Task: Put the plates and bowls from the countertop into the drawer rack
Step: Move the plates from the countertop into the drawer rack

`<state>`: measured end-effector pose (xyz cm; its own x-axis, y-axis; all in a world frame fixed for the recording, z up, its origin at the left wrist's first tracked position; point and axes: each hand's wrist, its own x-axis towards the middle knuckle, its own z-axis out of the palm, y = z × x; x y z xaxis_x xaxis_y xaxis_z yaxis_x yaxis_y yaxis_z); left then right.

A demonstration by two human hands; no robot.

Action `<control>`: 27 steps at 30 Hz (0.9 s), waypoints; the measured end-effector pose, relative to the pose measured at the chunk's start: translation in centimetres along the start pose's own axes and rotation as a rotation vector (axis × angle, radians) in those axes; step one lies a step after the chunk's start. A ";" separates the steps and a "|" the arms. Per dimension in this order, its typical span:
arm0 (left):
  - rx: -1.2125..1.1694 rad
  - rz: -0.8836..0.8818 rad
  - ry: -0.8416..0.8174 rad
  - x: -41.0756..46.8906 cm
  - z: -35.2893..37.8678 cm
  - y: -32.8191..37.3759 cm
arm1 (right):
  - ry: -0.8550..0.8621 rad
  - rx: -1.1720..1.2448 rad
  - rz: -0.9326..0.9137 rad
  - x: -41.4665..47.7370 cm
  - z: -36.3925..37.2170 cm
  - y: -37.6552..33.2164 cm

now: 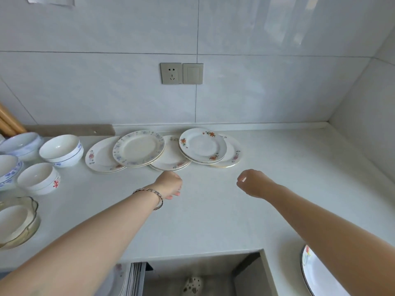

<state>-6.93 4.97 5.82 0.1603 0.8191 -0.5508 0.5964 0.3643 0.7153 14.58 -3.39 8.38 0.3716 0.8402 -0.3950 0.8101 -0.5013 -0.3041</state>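
Several flowered plates lie overlapping along the back of the white countertop [213,210]: a blue-rimmed plate [139,148], an orange-flowered plate [203,145], others under them. Bowls stand at the left: a blue-striped bowl [62,150], a red-marked bowl [38,178], a glass bowl [17,223]. My left hand [170,183], with a bracelet on its wrist, hovers just in front of the plates, fingers loosely curled, holding nothing. My right hand [252,182] hangs the same way in front of the right-hand plates. The open drawer rack [132,278] shows at the bottom edge with plates standing in it.
A wall socket and switch [181,73] sit on the tiled wall above the plates. Wooden handles [8,122] lean at the far left. A round plate edge [316,272] shows at bottom right under my right arm. The wall corner closes the counter at the right.
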 end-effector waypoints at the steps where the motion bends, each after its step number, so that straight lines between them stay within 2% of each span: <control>1: -0.029 -0.013 0.006 1.5 -0.1 0.4 | 0.000 -0.005 0.001 1.5 -0.3 -0.2; 5: -0.097 -0.061 0.011 8.3 -1.2 2.7 | -0.015 -0.022 0.042 8.4 -1.0 -1.4; 9: -0.180 -0.143 0.015 16.2 -2.1 5.2 | -0.039 0.115 0.126 16.4 -0.5 -2.9; 12: -0.148 -0.163 0.005 21.9 -1.7 5.6 | -0.035 0.248 0.179 21.2 1.1 -3.8; 15: -0.176 -0.178 -0.064 27.1 -1.0 4.8 | -0.041 0.316 0.259 25.6 2.6 -4.1; 22: -0.442 -0.196 -0.151 31.2 -0.4 6.1 | -0.011 0.641 0.544 32.6 3.0 -2.6; 27: -0.480 -0.171 -0.196 30.5 -1.0 6.8 | -0.053 0.633 0.530 32.7 2.8 -1.7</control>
<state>1.26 32.83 -5.70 0.2632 0.6491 -0.7138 0.2083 0.6842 0.6990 24.14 24.37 -6.42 0.5978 0.4566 -0.6589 0.1188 -0.8633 -0.4905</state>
